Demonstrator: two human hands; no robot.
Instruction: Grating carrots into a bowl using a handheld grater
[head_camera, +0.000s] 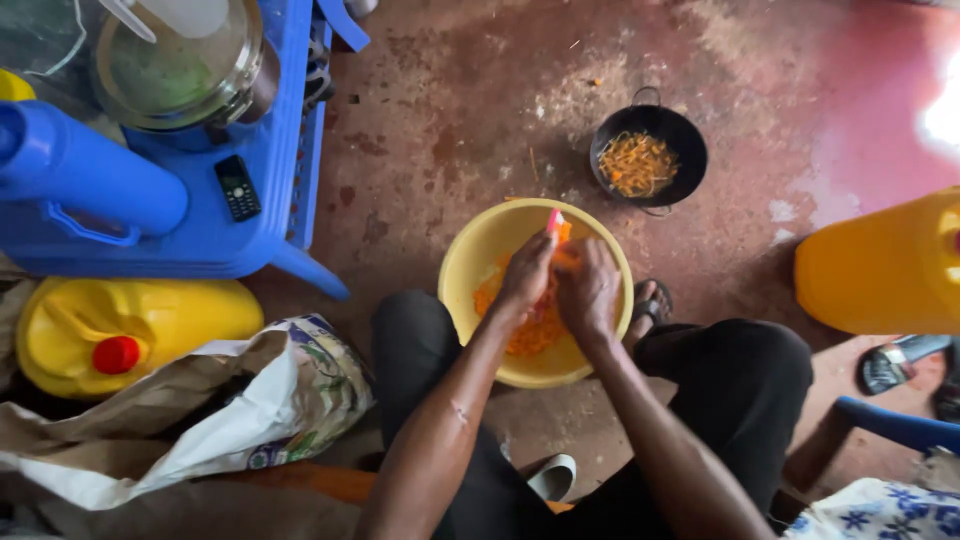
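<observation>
The left hand (525, 278) is closed around a peeler (553, 222) with a pink tip that sticks up above the fingers. The right hand (590, 292) sits just beside it, touching, its grip closed on a carrot (566, 256) of which only a short orange stretch shows between the two hands. Both hands hang over the yellow bowl (470, 262), which stands on the floor between the person's knees. Orange peelings (530, 335) lie in the bowl under the hands, toward its near side.

Beyond the bowl's far rim, a little to the right, a black pan (690, 140) stands on the red floor (440, 120) with shredded orange strips (637, 163) inside. At the left edge of the floor a blue crate (215, 235) carries a small black phone (238, 187), a glass-lidded pot (180, 70) and a blue jug (80, 175). Near it, closer to the person, a yellow can (180, 315) with a red cap lies on its side beside a crumpled sack (200, 400). A large yellow container (880, 265) stands at the right edge.
</observation>
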